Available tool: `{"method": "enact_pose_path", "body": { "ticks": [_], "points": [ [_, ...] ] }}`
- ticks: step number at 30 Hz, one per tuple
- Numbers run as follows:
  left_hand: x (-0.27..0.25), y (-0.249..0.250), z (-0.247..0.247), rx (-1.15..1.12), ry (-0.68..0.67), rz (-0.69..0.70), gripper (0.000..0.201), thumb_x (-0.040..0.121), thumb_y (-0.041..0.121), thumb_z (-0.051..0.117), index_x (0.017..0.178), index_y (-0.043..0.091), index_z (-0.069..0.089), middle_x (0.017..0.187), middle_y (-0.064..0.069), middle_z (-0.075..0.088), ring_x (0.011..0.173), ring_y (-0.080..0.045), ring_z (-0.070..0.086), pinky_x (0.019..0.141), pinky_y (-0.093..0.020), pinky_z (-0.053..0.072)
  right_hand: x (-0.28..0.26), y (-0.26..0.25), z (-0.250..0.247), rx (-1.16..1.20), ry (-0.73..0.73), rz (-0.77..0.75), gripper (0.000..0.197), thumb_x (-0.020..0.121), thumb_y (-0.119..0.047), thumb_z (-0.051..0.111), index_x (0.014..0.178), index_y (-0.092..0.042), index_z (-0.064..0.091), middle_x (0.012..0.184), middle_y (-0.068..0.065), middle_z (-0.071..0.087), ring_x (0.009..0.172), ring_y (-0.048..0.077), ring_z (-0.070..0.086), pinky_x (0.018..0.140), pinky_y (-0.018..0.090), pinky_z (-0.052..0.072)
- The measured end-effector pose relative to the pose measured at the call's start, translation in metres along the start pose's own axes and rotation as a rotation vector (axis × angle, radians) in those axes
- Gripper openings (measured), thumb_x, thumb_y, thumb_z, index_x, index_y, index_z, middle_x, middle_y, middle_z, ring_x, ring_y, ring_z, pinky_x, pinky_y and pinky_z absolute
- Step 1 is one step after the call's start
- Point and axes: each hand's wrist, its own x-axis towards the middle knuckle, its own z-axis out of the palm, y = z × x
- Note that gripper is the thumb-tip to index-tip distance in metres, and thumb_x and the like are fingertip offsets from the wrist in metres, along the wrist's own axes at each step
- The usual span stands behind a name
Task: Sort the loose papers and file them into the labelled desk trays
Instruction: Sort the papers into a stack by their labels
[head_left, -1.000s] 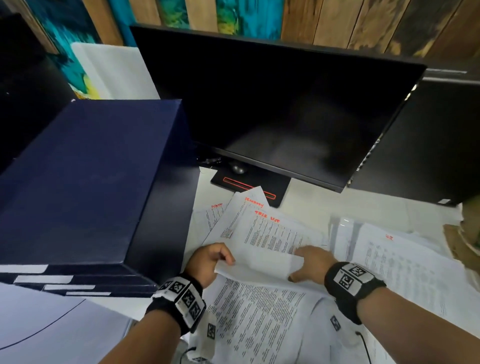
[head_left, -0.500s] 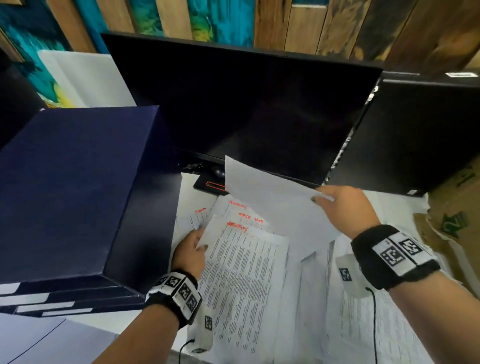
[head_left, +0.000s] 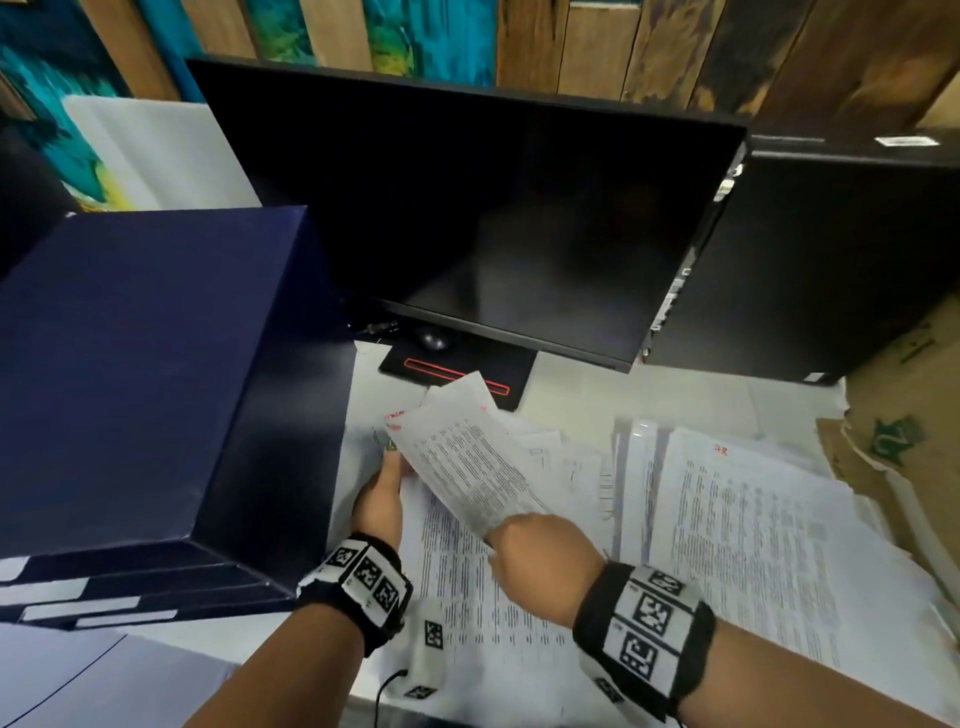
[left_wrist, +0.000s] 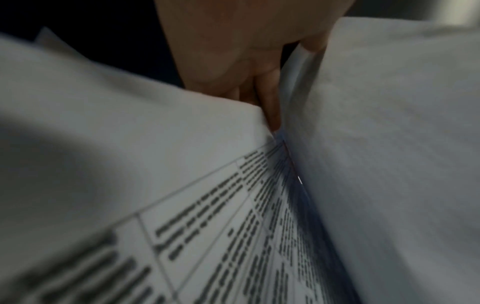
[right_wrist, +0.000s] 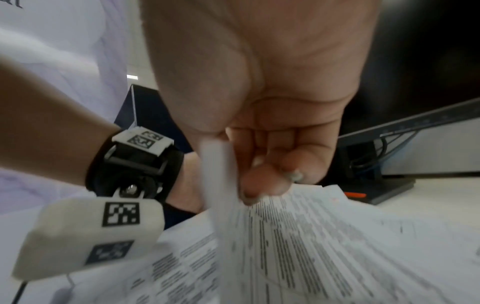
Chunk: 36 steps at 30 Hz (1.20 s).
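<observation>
A printed sheet (head_left: 462, 462) is pinched at its near corner by the right hand (head_left: 540, 566), thumb and fingers (right_wrist: 262, 185) closed on the paper's edge, and is held tilted above the pile (head_left: 519, 597) on the desk (head_left: 571, 400). The left hand (head_left: 379, 499) lies at the pile's left edge, beside the blue tray stack (head_left: 130, 364); its fingers (left_wrist: 270, 98) are tucked between sheets, though it cannot be told whether anything is actually gripped there. A second pile (head_left: 753, 545) lies to the right, marked in red at its top. Several risks can be judged from this. Because the sheet is held by one corner only, it could sag, fold or slip out, and a crease or tear could be made if it is pulled while its far end is caught under the left fingers. More than one sheet could be lifted together, since the pages lie fanned and overlapping, so a page could be filed in the wrong tray. The red mark at the sheet's top is blurred here and could be misread. The tray labels (head_left: 78, 608) are seen edge-on and unreadable, so the wrong slot could be chosen. Neighbouring pages could also be dragged off the desk's near edge by the wrists.
</observation>
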Motion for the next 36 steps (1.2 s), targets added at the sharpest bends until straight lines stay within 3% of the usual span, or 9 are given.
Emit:
{"method": "enact_pose_path", "body": {
  "ticks": [5, 8, 11, 15, 19, 23, 28, 32, 36],
  "points": [
    [-0.003, -0.012, -0.007, -0.055, -0.082, -0.083, 0.072, 0.071, 0.081, 0.049, 0.115, 0.027, 0.066, 0.118, 0.003, 0.067, 0.114, -0.018, 0.060, 0.105, -0.042, 0.038, 0.003, -0.007, 0.013, 0.101, -0.124, -0.028, 0.033, 0.099, -0.029, 0.036, 0.078, -0.010, 0.052, 0.074, 0.003, 0.046, 0.072, 0.023, 0.049, 0.060, 0.030, 0.038],
    [-0.012, 0.000, -0.006, 0.101, -0.010, -0.002, 0.016, 0.091, 0.035, 0.057, 0.090, 0.024, 0.069, 0.099, 0.002, 0.072, 0.099, -0.018, 0.065, 0.088, -0.031, 0.047, 0.002, -0.010, 0.009, 0.302, -0.264, -0.084, 0.043, 0.094, -0.051, 0.041, 0.081, -0.015, 0.061, 0.067, -0.003, 0.047, 0.063, 0.013, 0.047, 0.060, 0.025, 0.039],
    [-0.013, 0.005, -0.011, 0.325, 0.067, 0.027, 0.028, 0.087, -0.002, 0.045, 0.077, 0.018, 0.062, 0.096, -0.001, 0.068, 0.093, -0.024, 0.061, 0.086, -0.029, 0.047, 0.006, 0.004, 0.002, 0.579, -0.253, 0.059, 0.056, 0.090, -0.063, 0.036, 0.079, -0.016, 0.063, 0.079, 0.000, 0.062, 0.069, 0.011, 0.053, 0.076, 0.026, 0.048],
    [-0.016, 0.007, -0.019, 0.441, 0.087, 0.019, 0.039, 0.088, -0.007, 0.032, 0.097, 0.020, 0.058, 0.097, 0.001, 0.062, 0.094, -0.021, 0.057, 0.082, -0.024, 0.042, 0.032, 0.061, -0.008, 0.612, 0.112, 0.327, 0.031, 0.098, -0.031, 0.044, 0.120, -0.019, 0.063, 0.129, -0.003, 0.058, 0.114, 0.015, 0.054, 0.100, 0.026, 0.038],
    [-0.017, 0.010, -0.025, 0.525, 0.105, 0.026, 0.046, 0.090, -0.011, 0.036, 0.131, 0.005, 0.049, 0.130, -0.018, 0.054, 0.119, -0.033, 0.051, 0.092, -0.029, 0.042, 0.054, 0.117, -0.006, 0.465, 0.128, 0.535, 0.037, 0.099, -0.014, 0.040, 0.134, -0.011, 0.050, 0.143, 0.006, 0.045, 0.131, 0.022, 0.042, 0.107, 0.022, 0.026],
    [-0.016, 0.003, -0.030, 0.458, 0.092, -0.003, 0.045, 0.089, -0.013, 0.037, 0.127, 0.004, 0.052, 0.124, -0.019, 0.057, 0.119, -0.035, 0.052, 0.083, -0.023, 0.040, 0.058, 0.133, -0.004, 0.480, 0.054, 0.612, 0.045, 0.098, -0.009, 0.042, 0.143, -0.004, 0.034, 0.149, 0.009, 0.036, 0.134, 0.024, 0.038, 0.104, 0.018, 0.024],
    [-0.009, -0.016, -0.035, 0.384, 0.055, -0.073, 0.045, 0.079, -0.013, 0.038, 0.068, 0.020, 0.066, 0.076, -0.003, 0.067, 0.087, -0.030, 0.064, 0.073, -0.028, 0.046, 0.067, 0.123, 0.002, 0.498, 0.106, 0.631, 0.050, 0.084, -0.021, 0.068, 0.131, -0.013, 0.052, 0.135, 0.013, 0.044, 0.124, 0.032, 0.045, 0.105, 0.036, 0.038],
    [-0.016, -0.014, -0.033, 0.387, 0.017, -0.056, 0.042, 0.078, -0.008, 0.042, 0.070, 0.024, 0.067, 0.071, 0.002, 0.067, 0.071, -0.019, 0.062, 0.069, -0.026, 0.048, 0.067, 0.118, 0.004, 0.416, 0.079, 0.618, 0.049, 0.079, -0.014, 0.069, 0.124, -0.020, 0.050, 0.121, 0.012, 0.047, 0.108, 0.031, 0.053, 0.094, 0.040, 0.048],
    [-0.020, -0.012, -0.032, 0.380, -0.046, 0.028, 0.044, 0.076, -0.004, 0.060, 0.102, 0.030, 0.054, 0.091, 0.012, 0.066, 0.084, -0.005, 0.063, 0.068, -0.018, 0.048, 0.065, 0.115, 0.004, 0.290, 0.101, 0.576, 0.029, 0.084, -0.019, 0.062, 0.112, -0.026, 0.057, 0.111, 0.004, 0.055, 0.098, 0.025, 0.059, 0.086, 0.037, 0.051]
  ]
}}
